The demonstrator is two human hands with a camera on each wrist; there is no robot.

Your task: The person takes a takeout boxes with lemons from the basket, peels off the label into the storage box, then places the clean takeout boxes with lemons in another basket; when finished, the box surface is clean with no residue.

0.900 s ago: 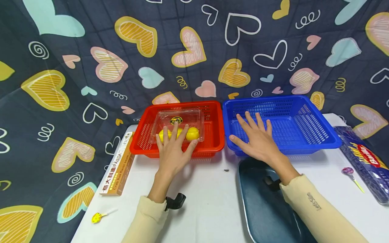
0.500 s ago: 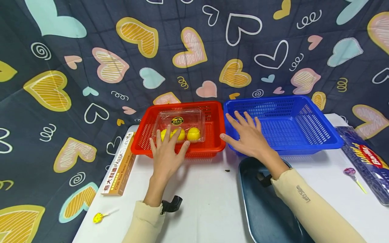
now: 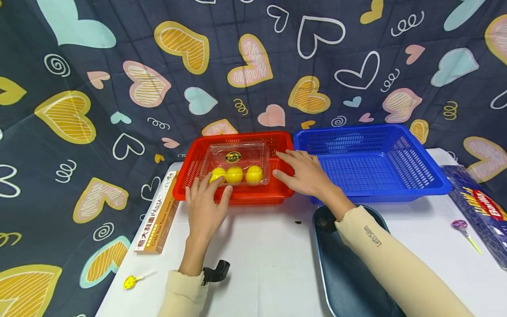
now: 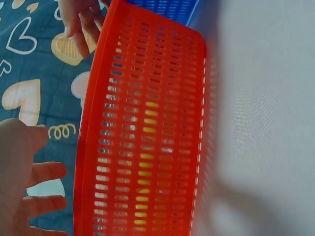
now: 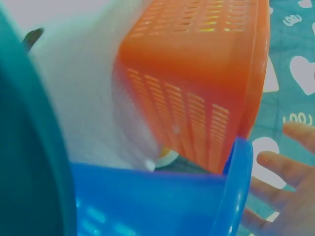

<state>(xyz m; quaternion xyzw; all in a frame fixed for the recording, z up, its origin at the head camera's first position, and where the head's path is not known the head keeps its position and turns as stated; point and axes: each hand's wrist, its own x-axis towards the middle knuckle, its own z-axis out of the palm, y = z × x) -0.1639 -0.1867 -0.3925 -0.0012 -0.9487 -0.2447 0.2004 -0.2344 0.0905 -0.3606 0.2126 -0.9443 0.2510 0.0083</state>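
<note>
In the head view a clear plastic box (image 3: 249, 152) with a round dark label holds a row of yellow round fruits (image 3: 234, 174). That box lies inside a red slotted basket (image 3: 282, 190). My left hand (image 3: 206, 211) hovers over the basket's front left rim, fingers spread and its fingertips overlapping the box's near left corner. Over the red basket's right end reaches my right hand (image 3: 303, 174), fingers loosely extended, near the blue basket (image 3: 376, 193) beside it. Both hands are without a grip on anything. In the left wrist view the yellow fruits show through the red basket's slots.
A dark rectangular tray (image 3: 352, 264) sits beneath my right forearm. At left lie a pasta box (image 3: 156, 215) and a yellow lollipop (image 3: 130, 282). To the right are a purple lollipop (image 3: 460, 225) and a dark blue pasta packet (image 3: 481, 207). A heart-print cloth hangs behind.
My right hand has moved left, from over the blue basket to the red basket's right end. My left hand has drawn slightly left and nearer, uncovering more of the yellow fruits.
</note>
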